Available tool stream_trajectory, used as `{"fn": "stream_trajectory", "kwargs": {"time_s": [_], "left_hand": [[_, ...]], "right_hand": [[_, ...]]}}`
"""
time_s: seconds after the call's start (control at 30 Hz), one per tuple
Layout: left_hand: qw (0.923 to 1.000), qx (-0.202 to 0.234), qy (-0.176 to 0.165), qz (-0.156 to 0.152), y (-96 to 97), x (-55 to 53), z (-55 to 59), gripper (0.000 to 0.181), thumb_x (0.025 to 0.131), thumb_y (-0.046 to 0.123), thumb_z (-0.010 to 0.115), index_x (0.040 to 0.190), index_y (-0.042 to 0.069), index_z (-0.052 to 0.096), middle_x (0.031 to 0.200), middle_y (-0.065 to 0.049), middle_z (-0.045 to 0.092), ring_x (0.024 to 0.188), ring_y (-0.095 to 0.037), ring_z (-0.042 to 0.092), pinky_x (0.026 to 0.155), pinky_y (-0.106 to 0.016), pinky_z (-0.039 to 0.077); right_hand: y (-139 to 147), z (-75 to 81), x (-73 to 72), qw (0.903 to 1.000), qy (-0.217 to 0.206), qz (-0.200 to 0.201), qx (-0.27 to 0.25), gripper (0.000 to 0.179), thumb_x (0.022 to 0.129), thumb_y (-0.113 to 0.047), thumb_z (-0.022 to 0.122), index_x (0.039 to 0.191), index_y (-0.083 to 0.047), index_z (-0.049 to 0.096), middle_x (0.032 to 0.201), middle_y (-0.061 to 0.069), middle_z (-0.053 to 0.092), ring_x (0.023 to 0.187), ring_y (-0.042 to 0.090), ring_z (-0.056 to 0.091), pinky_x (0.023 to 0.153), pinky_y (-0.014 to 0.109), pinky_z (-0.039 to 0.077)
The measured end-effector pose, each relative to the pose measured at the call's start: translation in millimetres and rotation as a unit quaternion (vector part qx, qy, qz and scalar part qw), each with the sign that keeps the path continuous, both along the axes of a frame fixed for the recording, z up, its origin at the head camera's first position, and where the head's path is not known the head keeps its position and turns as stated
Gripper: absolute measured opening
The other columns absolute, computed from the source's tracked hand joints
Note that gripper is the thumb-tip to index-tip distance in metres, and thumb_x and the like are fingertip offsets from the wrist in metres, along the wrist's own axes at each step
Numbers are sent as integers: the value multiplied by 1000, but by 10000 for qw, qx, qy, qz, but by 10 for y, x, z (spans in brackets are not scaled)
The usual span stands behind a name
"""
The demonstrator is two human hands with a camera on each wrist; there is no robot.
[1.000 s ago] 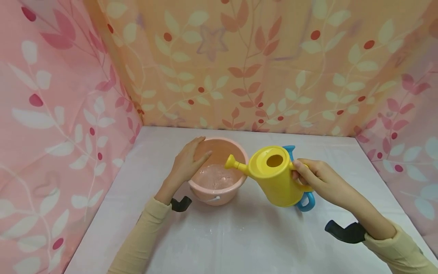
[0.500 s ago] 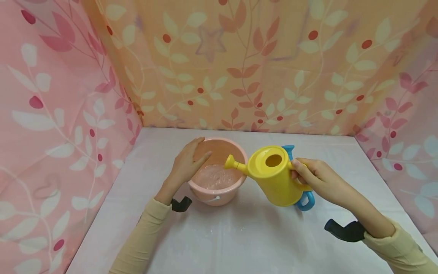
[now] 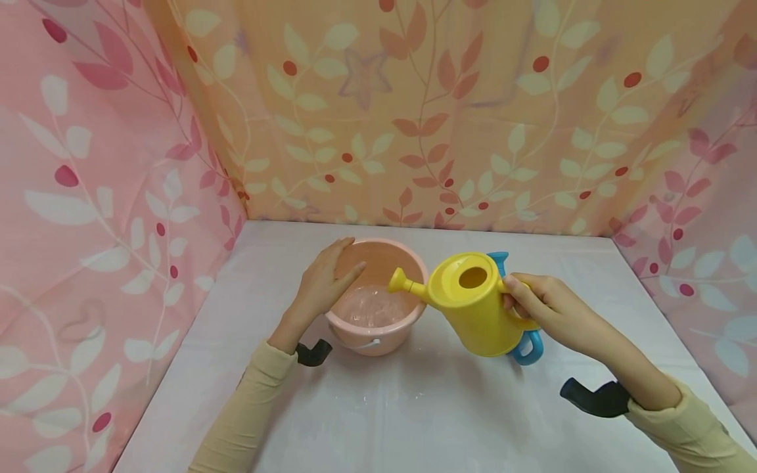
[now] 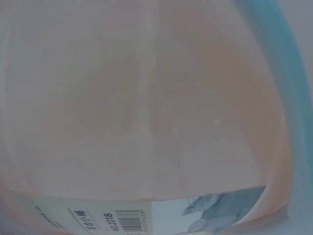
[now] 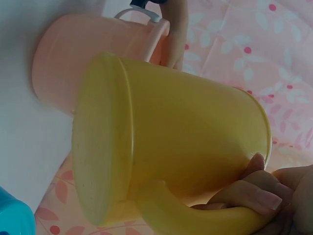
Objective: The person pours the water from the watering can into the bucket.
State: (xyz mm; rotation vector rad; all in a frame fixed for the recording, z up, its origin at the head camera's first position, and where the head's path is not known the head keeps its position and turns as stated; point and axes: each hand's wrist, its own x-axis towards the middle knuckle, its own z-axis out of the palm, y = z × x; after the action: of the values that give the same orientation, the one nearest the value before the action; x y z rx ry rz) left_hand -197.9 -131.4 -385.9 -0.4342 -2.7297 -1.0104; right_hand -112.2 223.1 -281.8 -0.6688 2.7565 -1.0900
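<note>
My right hand (image 3: 547, 305) grips the handle of a yellow watering can (image 3: 481, 322), fingers curled round it in the right wrist view. The can tilts left, with its spout head (image 3: 399, 280) over the mouth of a pink bucket (image 3: 378, 340). Rippled water (image 3: 375, 307) shows inside the bucket. My left hand (image 3: 319, 279) rests at the bucket's left rim with fairly straight fingers, the thumb reaching over the opening. In the left wrist view the bucket's pale wall fills the picture, with a printed label (image 4: 129, 220) low on it; the left hand is out of that view.
Behind the yellow can stands a blue watering can (image 3: 528, 348), mostly hidden, with its handle and spout head showing. The bucket's white handle hangs at its front. Water drops dot the white table (image 3: 402, 420). Floral cloth (image 3: 378, 118) walls the back and sides.
Both hands, the yellow watering can and the bucket keep nearly the same places. The ripples on the water in the bucket have shifted, and the view has moved very slightly.
</note>
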Motion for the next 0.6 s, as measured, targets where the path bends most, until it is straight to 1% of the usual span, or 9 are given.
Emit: {"fn": "stream_trajectory", "kwargs": {"time_s": [0.2, 0.6], "left_hand": [[10000, -18, -10, 11, -5, -1, -8, 64, 90, 52, 50, 142, 17, 36, 147, -7, 36, 135, -28, 32, 104, -53, 31], [10000, -19, 58, -9, -5, -5, -12, 64, 90, 53, 50, 142, 17, 36, 146, -7, 37, 135, -27, 33, 104, -53, 31]], "right_hand": [[0, -10, 4, 10000, 3, 16, -18, 28, 101, -24, 37, 82, -12, 54, 63, 2, 43, 66, 18, 49, 54, 28, 45], [-15, -4, 27, 10000, -28, 13, -44, 29, 101, -24, 38, 82, -11, 55, 64, 2, 44, 67, 18, 49, 54, 28, 44]]}}
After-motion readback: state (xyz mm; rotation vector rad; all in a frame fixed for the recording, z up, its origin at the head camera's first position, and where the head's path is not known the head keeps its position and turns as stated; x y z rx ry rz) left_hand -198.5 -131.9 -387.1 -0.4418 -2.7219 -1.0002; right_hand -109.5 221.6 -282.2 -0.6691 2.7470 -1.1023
